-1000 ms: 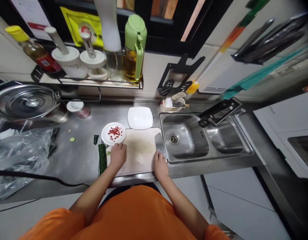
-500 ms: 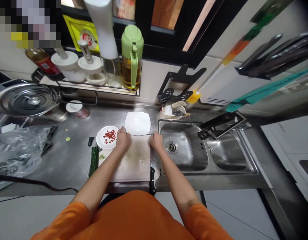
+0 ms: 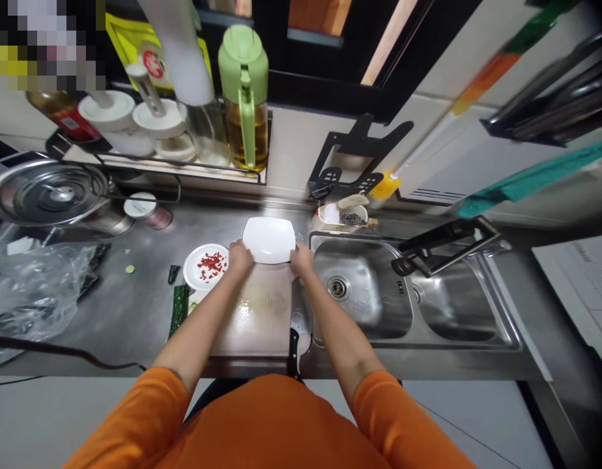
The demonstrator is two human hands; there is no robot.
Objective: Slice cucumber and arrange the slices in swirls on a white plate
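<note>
A white rectangular plate (image 3: 268, 240) lies just beyond the far edge of a pale cutting board (image 3: 255, 319). My left hand (image 3: 241, 258) is closed at its near left corner and my right hand (image 3: 301, 260) at its near right corner. Left of my left hand sits a round white plate (image 3: 191, 274) holding chopped red pieces (image 3: 212, 266). A length of cucumber (image 3: 178, 310) and a cut-off cucumber end (image 3: 173, 273) lie beside it. A black-handled knife (image 3: 294, 352) rests at the board's right edge.
On the right is a double steel sink (image 3: 362, 306) with a black faucet (image 3: 432, 251). A clear plastic bag (image 3: 32, 286) and a lidded pot (image 3: 51, 194) stand left. A rack (image 3: 184, 168) holds jars and a green-topped oil bottle (image 3: 245, 98).
The view has shifted slightly. My hands have moved a little farther up along the sides of the white rectangular plate. The other things on the counter stay in place.
</note>
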